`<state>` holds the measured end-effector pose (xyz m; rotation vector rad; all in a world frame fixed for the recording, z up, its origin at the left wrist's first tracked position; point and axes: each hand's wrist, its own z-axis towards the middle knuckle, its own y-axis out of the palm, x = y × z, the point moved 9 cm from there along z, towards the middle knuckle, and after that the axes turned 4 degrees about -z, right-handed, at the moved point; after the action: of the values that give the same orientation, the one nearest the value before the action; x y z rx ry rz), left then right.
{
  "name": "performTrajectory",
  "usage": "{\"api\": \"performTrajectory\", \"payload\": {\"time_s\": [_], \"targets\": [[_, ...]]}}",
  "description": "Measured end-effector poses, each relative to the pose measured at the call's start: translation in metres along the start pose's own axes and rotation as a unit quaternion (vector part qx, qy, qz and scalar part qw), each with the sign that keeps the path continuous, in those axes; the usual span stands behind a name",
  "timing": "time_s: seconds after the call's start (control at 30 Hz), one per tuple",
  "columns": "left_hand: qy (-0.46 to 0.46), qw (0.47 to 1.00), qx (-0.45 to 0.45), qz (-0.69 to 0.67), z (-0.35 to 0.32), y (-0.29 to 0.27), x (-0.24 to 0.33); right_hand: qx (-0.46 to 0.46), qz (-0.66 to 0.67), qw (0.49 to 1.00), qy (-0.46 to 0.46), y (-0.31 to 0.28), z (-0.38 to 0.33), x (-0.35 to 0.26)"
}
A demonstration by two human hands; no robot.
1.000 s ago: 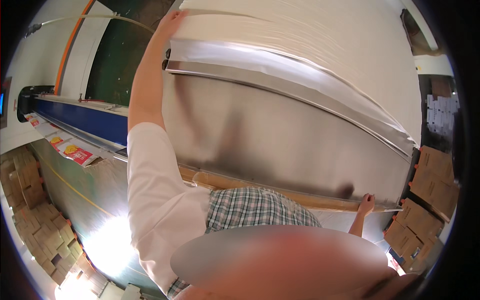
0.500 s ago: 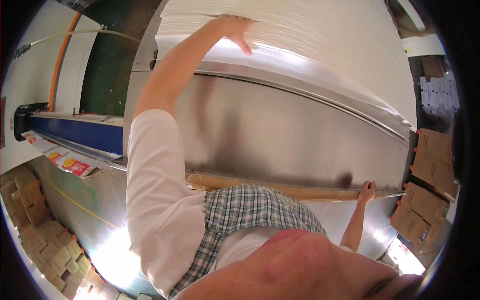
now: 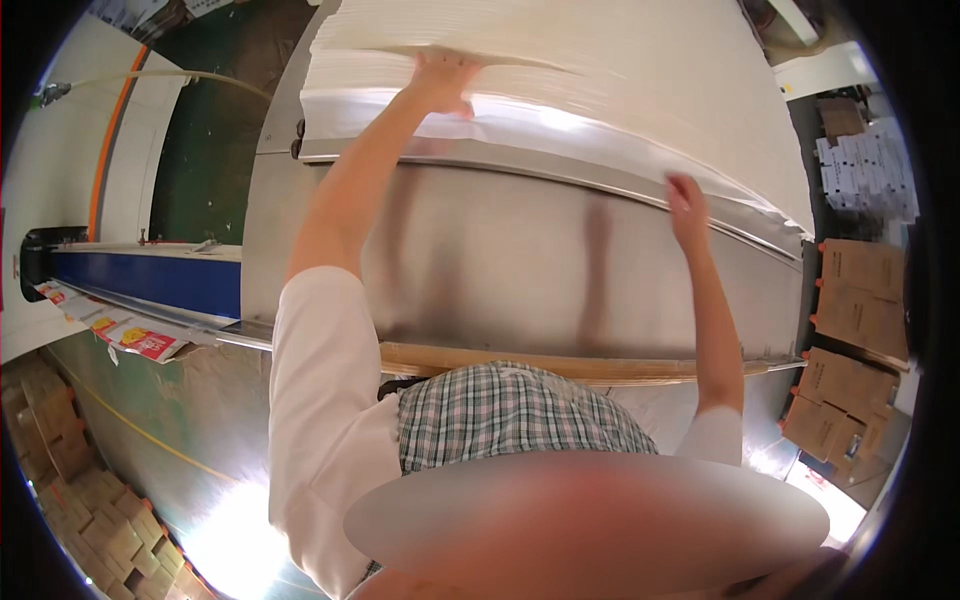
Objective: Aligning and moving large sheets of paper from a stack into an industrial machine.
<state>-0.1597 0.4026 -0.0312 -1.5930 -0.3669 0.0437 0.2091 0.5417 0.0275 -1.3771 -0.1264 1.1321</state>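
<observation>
A broad stack of thin white sheets (image 3: 650, 90), tissue or soft paper, fills the far side of a brushed metal table (image 3: 500, 270). My left hand (image 3: 447, 82) grips the near edge of this stack at its left part. Its fingertips are sunk into a crease between layers, and the thumb rests lower on the front face. Above the metal rail (image 3: 590, 183) by the stack's right part hangs my right hand (image 3: 687, 200), slightly blurred. Its fingers are closed together, and I see nothing in them.
Wooden edging (image 3: 520, 362) runs along the table's near side against my checked apron (image 3: 510, 415). To the left is a blue-sided conveyor (image 3: 150, 282) with red-and-white printed packaging (image 3: 140, 333). Brown cartons (image 3: 862, 300) stand at the right, with more cartons (image 3: 115, 515) at lower left.
My right hand has left the table's near right edge and moved up and left toward the stack. My left hand has shifted slightly, and a crease has opened in the layers at its fingertips.
</observation>
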Motion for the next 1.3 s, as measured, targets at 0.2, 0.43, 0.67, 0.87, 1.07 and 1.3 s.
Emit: {"api": "performTrajectory", "payload": {"time_s": [0.2,0.43,0.67,0.87,1.07,1.3], "targets": [[-0.016,1.000,0.001,0.000,-0.012,0.005,0.009,-0.033,0.003,0.974,-0.224,0.153,0.108,-0.204],[-0.034,0.999,0.004,-0.018,-0.020,-0.001,0.004,-0.212,-0.200,0.954,-0.065,0.196,0.155,-0.112],[-0.068,0.993,-0.073,0.067,0.019,0.006,0.000,-0.125,-0.261,0.956,0.039,0.077,0.136,0.078],[-0.181,0.956,-0.201,0.113,0.028,0.004,-0.014,-0.157,-0.297,0.942,0.011,0.050,0.129,0.102],[-0.279,0.924,-0.215,0.146,0.026,0.011,-0.018,-0.193,-0.323,0.924,0.073,-0.035,0.121,0.208],[-0.360,0.892,-0.217,0.166,0.004,0.015,-0.027,-0.312,-0.309,0.897,0.045,-0.129,0.104,0.331]]}}
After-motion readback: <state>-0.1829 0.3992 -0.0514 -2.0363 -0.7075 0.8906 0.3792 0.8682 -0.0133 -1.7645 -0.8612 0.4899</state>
